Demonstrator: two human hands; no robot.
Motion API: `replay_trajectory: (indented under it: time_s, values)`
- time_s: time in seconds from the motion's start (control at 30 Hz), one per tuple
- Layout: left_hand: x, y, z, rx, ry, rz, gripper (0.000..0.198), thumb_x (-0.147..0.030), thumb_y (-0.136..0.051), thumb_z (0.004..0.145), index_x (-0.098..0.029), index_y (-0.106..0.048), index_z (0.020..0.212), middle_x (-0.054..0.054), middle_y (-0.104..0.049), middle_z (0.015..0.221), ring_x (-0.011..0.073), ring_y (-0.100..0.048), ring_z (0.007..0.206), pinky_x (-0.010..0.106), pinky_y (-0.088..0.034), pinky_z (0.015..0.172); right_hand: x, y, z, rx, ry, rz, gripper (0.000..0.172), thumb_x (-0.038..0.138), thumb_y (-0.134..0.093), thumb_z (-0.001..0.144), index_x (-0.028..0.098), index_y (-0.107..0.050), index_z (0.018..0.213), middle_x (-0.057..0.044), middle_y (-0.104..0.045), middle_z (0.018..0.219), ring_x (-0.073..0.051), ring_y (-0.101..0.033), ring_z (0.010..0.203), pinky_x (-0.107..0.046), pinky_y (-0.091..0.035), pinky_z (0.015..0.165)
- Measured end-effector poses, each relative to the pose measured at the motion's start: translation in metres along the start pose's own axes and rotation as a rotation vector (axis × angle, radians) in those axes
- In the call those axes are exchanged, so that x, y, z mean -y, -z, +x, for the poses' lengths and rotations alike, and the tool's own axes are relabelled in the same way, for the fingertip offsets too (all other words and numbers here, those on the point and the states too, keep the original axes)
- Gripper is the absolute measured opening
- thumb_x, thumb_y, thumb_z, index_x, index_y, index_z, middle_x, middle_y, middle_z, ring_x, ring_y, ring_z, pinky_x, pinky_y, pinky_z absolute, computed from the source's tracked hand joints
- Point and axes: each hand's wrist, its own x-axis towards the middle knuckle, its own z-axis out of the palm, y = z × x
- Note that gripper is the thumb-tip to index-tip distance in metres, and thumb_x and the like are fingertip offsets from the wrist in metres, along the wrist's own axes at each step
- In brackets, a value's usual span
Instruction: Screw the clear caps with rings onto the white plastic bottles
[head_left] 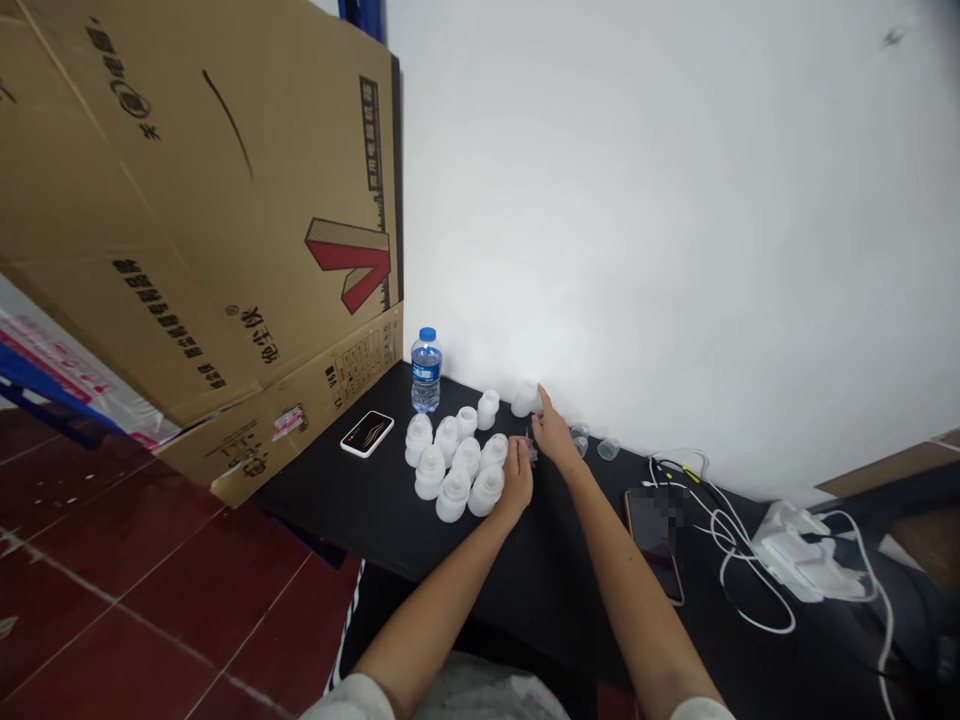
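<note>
My left hand (516, 482) is closed around a small clear plastic cup-like cap (529, 448), partly hidden by the fingers. My right hand (553, 432) reaches toward the wall with its index finger stretched out and thumb apart. Its fingertips are at the right end of a white plastic bottle (523, 401); whether they grip it I cannot tell. Left of my hands stand several white bottles (453, 496) in a cluster, most with clear caps on top. An uncapped white bottle (488, 408) stands behind them. Loose clear caps (608, 449) lie right of my right hand.
A water bottle (426, 372) with a blue lid stands near the wall. A white-edged device (367, 434) lies at the left of the black table (337, 500). On the right are a phone (652, 540), white cables (724, 530) and a power strip (802, 555). A large cardboard box (225, 200) borders the left.
</note>
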Motion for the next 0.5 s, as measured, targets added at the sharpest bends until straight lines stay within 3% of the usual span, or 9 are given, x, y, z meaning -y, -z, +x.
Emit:
replay_trajectory:
  time_s: [0.17, 0.37, 0.43, 0.5]
  values:
    - [-0.003, 0.001, -0.001, -0.003, 0.014, 0.009, 0.057, -0.074, -0.031, 0.107, -0.026, -0.061, 0.098, 0.005, -0.059, 0.083, 0.025, -0.059, 0.075, 0.044, -0.056, 0.078, 0.004, -0.002, 0.012, -0.024, -0.055, -0.119, 0.058, 0.024, -0.059, 0.098, 0.025, -0.05, 0.155, -0.007, -0.072, 0.095, -0.029, -0.068, 0.087, -0.037, -0.053, 0.082]
    - [-0.004, 0.002, -0.002, 0.0, 0.016, -0.005, 0.054, -0.066, -0.032, 0.111, -0.022, -0.063, 0.106, 0.002, -0.06, 0.082, 0.0204, -0.058, 0.072, 0.038, -0.056, 0.076, 0.0, 0.001, 0.004, -0.13, -0.024, -0.123, 0.016, 0.027, -0.061, 0.097, 0.023, -0.072, 0.109, -0.008, -0.066, 0.098, -0.027, -0.066, 0.087, -0.037, -0.052, 0.083]
    - [-0.005, 0.003, -0.003, -0.01, 0.012, -0.015, 0.049, -0.062, -0.034, 0.111, -0.022, -0.063, 0.11, 0.003, -0.063, 0.086, 0.0197, -0.061, 0.074, 0.037, -0.056, 0.076, -0.005, 0.006, -0.01, -0.186, -0.007, -0.1, 0.016, 0.031, -0.058, 0.099, 0.023, -0.071, 0.103, -0.008, -0.064, 0.096, -0.028, -0.066, 0.091, -0.039, -0.054, 0.087]
    - [-0.005, 0.003, -0.003, -0.027, 0.005, -0.025, 0.046, -0.061, -0.037, 0.111, -0.023, -0.063, 0.113, 0.003, -0.064, 0.089, 0.0201, -0.063, 0.077, 0.036, -0.057, 0.077, -0.013, 0.013, -0.03, -0.258, 0.002, -0.07, 0.026, 0.041, -0.053, 0.103, 0.022, -0.071, 0.104, -0.01, -0.063, 0.1, -0.029, -0.066, 0.096, -0.043, -0.055, 0.09]
